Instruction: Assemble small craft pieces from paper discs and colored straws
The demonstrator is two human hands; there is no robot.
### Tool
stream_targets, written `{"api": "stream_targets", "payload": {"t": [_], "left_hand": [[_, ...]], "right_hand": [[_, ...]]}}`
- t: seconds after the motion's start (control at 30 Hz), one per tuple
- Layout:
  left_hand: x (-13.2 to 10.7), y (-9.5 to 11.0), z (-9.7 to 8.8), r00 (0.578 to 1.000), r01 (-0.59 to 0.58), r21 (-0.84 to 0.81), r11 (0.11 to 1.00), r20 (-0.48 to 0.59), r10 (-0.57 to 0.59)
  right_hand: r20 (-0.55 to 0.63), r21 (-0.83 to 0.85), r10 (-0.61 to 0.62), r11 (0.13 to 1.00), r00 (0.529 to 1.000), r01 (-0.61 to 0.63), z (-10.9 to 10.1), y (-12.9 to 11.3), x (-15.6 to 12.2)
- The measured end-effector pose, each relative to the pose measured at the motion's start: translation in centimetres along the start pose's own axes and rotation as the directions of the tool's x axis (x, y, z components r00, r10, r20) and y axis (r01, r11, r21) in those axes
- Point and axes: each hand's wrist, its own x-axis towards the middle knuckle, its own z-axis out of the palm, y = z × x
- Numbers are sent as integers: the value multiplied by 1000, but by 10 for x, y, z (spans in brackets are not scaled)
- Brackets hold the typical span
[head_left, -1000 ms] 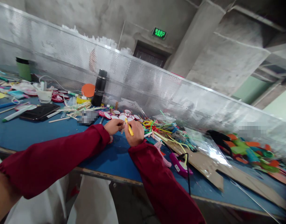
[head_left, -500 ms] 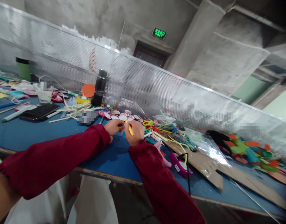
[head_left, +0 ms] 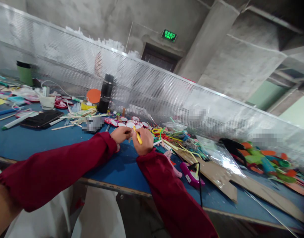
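Above the table (head_left: 112,170), the right hand (head_left: 145,140) pinches a yellow tool (head_left: 138,136) like a pencil, probably for fine control. Close beside it, the left hand (head_left: 121,134) has fingertips pressed together, on what I cannot tell. White discs (head_left: 130,124) lie just beyond, likely for easy reach.

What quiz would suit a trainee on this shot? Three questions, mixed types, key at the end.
1. Which holds the yellow tool: the left hand or the right hand?
2. True or false: the black bottle stands upright on the table.
3. Just beyond the hands lie: (a) a phone, (b) round red-rimmed pieces, (c) a purple device.

Key: 1. the right hand; 2. true; 3. b
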Motion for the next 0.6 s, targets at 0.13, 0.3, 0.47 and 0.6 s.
{"api": "stream_targets", "payload": {"t": [0.13, 0.3, 0.47, 0.6], "left_hand": [[0, 0, 0, 1000, 10, 3, 1000, 11, -10], [1, -2, 0, 1000, 16, -9, 1000, 18, -16], [0, 0, 0, 999, 30, -17, 999, 23, -29], [0, 1, 0, 1000, 29, -21, 999, -3, -29]], "right_hand": [[1, -9, 17, 1000, 1000, -17, -2, 1, 1], [10, -27, 31, 999, 999, -31, -3, 1, 2], [16, -25, 38, 999, 999, -38, -3, 0, 2], [12, -23, 39, 999, 999, -38, -2, 1, 1]]}}
